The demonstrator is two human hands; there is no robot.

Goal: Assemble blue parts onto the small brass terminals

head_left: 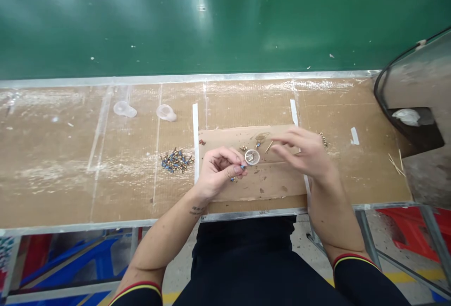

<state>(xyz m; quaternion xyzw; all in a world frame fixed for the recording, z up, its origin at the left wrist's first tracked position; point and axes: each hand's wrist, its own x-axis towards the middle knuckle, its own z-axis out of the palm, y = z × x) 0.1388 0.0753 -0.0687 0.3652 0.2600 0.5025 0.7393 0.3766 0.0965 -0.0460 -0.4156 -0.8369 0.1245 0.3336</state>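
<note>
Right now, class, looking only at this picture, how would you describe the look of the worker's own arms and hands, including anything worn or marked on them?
Both hands are bare: the left hand and right hand wear no gloves. The forearms are uncovered up to short dark sleeves, each edged with a red and yellow band, seen on the left sleeve and right sleeve. A small dark tattoo sits near the left wrist.

Small dish (252, 157) between hands, parts pile (176, 160) left
</note>
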